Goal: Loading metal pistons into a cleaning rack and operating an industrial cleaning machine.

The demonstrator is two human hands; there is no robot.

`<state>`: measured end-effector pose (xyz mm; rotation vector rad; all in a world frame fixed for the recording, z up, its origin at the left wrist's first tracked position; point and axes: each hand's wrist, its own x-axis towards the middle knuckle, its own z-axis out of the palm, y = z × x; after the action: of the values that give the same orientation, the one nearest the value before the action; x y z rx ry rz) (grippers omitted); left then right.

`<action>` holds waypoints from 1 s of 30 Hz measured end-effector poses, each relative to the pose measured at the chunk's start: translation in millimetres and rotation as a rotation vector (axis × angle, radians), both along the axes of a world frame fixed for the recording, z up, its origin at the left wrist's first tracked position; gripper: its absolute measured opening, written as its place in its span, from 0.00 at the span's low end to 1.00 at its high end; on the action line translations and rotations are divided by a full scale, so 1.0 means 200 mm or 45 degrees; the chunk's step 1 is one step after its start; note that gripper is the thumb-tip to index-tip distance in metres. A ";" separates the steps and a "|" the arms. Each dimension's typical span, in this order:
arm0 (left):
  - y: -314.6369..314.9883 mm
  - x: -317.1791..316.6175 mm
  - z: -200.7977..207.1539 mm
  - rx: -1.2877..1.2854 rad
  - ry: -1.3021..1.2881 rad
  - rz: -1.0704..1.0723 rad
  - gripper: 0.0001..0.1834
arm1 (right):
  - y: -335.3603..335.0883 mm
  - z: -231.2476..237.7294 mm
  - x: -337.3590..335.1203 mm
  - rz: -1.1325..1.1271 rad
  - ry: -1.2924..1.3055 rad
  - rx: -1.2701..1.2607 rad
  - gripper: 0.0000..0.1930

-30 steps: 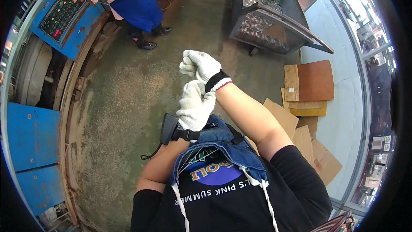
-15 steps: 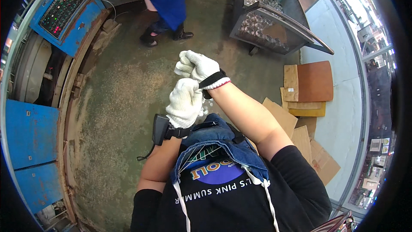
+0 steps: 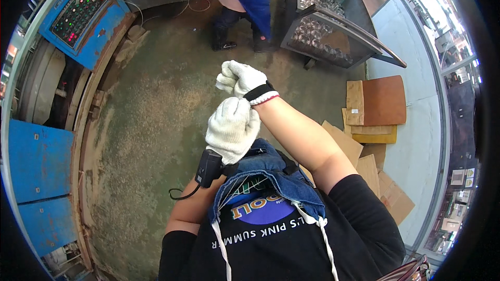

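Big grey metal cart [image 3: 357, 10] up at 1 o'clock, blue control panel [image 3: 78, 18] over at 10. Near the middle, my gloved left hand [image 3: 232, 127] is bunched up just below my right hand [image 3: 242, 79], a loose fist at 12; black strap [image 3: 259, 92] is on that right wrist, can't tell if it's pinched.

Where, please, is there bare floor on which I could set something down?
The widest bare patch is the floor between the blue cabinets and the left hand. A smaller one lies between the right forearm, the metal cart and the brown board. It is crowded around the cardboard sheets at right, and by the cart, where a co-worker stands.
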<state>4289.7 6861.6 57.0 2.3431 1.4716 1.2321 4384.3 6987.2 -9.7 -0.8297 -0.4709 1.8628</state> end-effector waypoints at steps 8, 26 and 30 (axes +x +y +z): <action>0.02 -0.05 0.03 -0.324 -0.078 -0.128 0.09 | -0.03 -0.01 -0.01 0.102 0.065 0.139 0.11; 0.02 -0.14 -0.04 -0.403 -0.059 -0.426 0.07 | -0.13 -0.02 -0.02 0.095 -0.132 0.053 0.07; -0.08 -0.17 -0.12 -1.238 -1.040 -0.615 0.06 | -0.21 0.07 -0.09 0.111 -0.253 -0.044 0.04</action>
<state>4255.7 6846.5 33.2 1.1981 0.8267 0.8518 4366.8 6945.2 3.9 -1.0384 -0.6084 1.8808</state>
